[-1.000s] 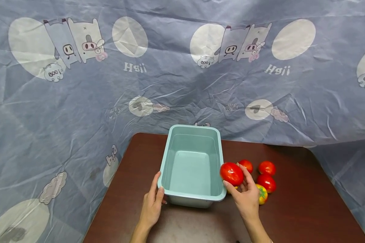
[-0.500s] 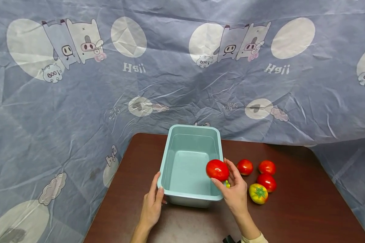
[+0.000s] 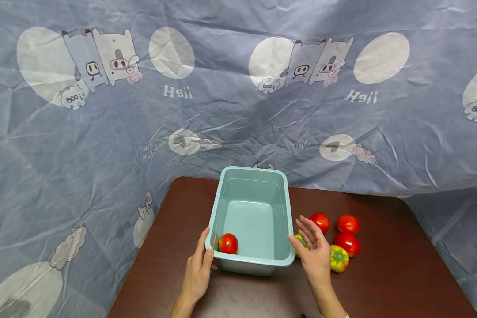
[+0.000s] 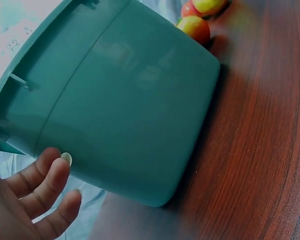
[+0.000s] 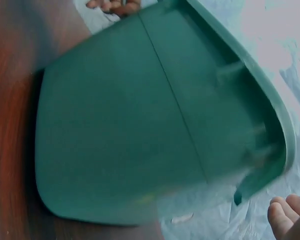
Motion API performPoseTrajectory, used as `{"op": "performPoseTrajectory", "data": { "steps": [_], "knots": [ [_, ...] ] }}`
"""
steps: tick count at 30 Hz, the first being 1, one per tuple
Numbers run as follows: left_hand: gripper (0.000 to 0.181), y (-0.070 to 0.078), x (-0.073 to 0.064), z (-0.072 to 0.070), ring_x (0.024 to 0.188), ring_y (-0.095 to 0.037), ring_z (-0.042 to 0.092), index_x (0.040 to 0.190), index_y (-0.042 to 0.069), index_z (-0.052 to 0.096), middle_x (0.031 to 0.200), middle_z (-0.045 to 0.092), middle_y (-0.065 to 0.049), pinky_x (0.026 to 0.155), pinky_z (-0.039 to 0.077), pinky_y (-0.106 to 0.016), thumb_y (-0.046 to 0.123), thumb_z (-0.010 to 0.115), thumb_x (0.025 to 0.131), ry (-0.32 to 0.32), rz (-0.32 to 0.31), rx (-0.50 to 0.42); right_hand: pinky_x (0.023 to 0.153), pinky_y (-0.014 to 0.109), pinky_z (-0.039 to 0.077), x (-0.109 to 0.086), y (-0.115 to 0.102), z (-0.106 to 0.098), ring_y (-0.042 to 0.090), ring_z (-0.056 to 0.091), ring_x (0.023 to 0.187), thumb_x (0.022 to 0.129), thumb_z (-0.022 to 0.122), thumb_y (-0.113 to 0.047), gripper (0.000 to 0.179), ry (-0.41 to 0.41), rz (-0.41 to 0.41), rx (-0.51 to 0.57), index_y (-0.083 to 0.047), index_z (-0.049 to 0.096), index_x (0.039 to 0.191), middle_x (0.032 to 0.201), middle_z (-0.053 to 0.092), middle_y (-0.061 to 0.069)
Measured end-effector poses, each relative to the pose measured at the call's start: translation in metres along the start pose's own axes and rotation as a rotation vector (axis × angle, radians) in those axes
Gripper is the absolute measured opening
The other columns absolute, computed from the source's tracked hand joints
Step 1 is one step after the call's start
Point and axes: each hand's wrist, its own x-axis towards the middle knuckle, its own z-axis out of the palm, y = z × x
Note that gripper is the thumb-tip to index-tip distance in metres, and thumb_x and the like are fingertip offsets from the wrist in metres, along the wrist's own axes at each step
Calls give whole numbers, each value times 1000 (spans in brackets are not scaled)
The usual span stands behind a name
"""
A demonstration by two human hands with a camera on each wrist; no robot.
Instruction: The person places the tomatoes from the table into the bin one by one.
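Observation:
A light green plastic bin (image 3: pixel 248 261) stands on the table, with one red tomato (image 3: pixel 228 244) in its near left corner. My left hand (image 3: pixel 196 269) holds the bin's rim at that corner, thumb near the top edge and fingers along the outside wall (image 4: pixel 125 110). Beside the right rim, my right hand (image 3: pixel 316 256) is spread with nothing in it. A yellow-green tomato (image 3: pixel 300 246) lies between that hand and the bin, partly hidden by the fingers. In the right wrist view, fingertips (image 5: pixel 278 215) show near the bin's lower rim.
Right of the right hand lie three red tomatoes, one at the back left (image 3: pixel 319 222), another at the back right (image 3: pixel 347 224) and the third (image 3: pixel 347 244) nearer. A yellow-green tomato (image 3: pixel 339 258) lies in front of them. A patterned grey-blue cloth (image 3: pixel 238 110) hangs behind the brown table (image 3: pixel 381 274).
My right hand carried the red tomato left over the bin and let go of it; the tomato now lies inside. The hand has since drawn back to the right rim. My left hand stayed put.

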Motion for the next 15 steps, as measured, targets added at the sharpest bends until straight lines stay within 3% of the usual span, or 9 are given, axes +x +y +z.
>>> {"op": "performPoseTrajectory", "data": {
  "steps": [6, 11, 15],
  "knots": [
    [49, -2, 0, 0, 51, 0, 52, 143, 10, 32, 69, 56, -6, 52, 49, -22, 9, 43, 95, -4, 27, 4, 91, 23, 47, 3, 7, -13, 17, 59, 111, 75, 69, 6, 54, 110, 80, 40, 3, 50, 125, 120, 59, 7],
    [49, -2, 0, 1, 50, -1, 51, 142, 12, 33, 65, 53, -4, 51, 49, -23, 9, 44, 95, 13, 13, 0, 89, 20, 47, 2, 16, -20, 11, 62, 105, 76, 71, 2, 51, 158, 122, 3, 1, 51, 124, 121, 59, 15],
    [48, -2, 0, 1, 51, 0, 51, 142, 12, 34, 65, 52, 2, 52, 49, -24, 10, 44, 95, 11, 7, 6, 84, 13, 48, 3, 31, -29, 5, 63, 99, 76, 72, -4, 49, 227, 160, -41, -1, 53, 122, 115, 63, 6]
  ]
}}
